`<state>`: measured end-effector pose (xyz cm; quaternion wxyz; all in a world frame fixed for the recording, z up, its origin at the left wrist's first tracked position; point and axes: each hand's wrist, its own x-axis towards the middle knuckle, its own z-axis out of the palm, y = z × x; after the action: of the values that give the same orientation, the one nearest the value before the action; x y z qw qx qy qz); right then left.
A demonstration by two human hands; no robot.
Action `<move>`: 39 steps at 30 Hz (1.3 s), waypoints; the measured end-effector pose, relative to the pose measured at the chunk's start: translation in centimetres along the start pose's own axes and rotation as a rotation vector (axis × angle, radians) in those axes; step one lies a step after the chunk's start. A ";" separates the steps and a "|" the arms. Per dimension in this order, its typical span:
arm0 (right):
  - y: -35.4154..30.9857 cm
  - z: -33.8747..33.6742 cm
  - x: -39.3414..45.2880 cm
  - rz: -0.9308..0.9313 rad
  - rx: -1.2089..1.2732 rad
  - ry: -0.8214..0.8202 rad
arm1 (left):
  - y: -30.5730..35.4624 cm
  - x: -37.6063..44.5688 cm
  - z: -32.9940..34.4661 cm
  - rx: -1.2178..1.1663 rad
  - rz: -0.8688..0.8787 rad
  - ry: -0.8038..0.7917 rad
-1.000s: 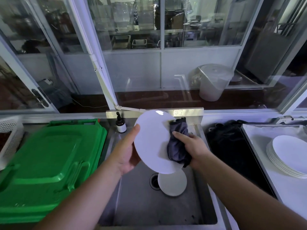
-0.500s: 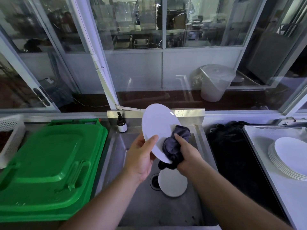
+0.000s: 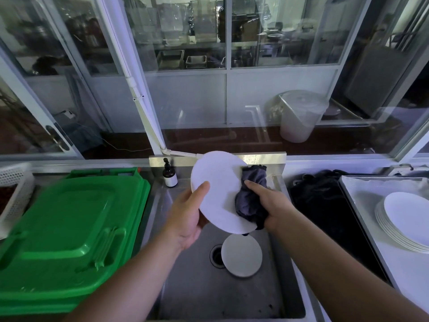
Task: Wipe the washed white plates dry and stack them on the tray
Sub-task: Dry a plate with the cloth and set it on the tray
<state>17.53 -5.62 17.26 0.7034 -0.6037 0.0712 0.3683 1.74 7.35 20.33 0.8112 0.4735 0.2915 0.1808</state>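
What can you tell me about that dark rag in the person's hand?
The dark cloth is a grey-purple rag, soft and bunched, with a frilly top edge. The right hand grips it and presses it against the right side of the white plate, held tilted above the sink by the left hand.

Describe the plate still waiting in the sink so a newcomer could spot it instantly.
Find the stainless steel sink basin in the centre. On its floor, beside the round drain, lies a round white plate. Unlike the stacked white plates at right, it lies alone and unheld.
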 end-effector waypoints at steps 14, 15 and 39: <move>2.7 -0.3 1.2 0.092 0.139 0.128 | -1.6 -0.2 -0.7 0.621 0.322 -0.134; 2.5 -0.6 1.3 0.086 0.121 0.137 | -1.1 -0.1 -1.5 0.708 0.315 -0.134; 4.1 -4.7 0.7 0.306 0.189 -0.030 | 3.8 -1.1 -2.8 1.959 0.682 -0.654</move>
<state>17.19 -9.51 12.39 0.6938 -0.5115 0.1861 0.4715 -0.92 10.45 22.94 0.0268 0.9961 -0.0677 -0.0492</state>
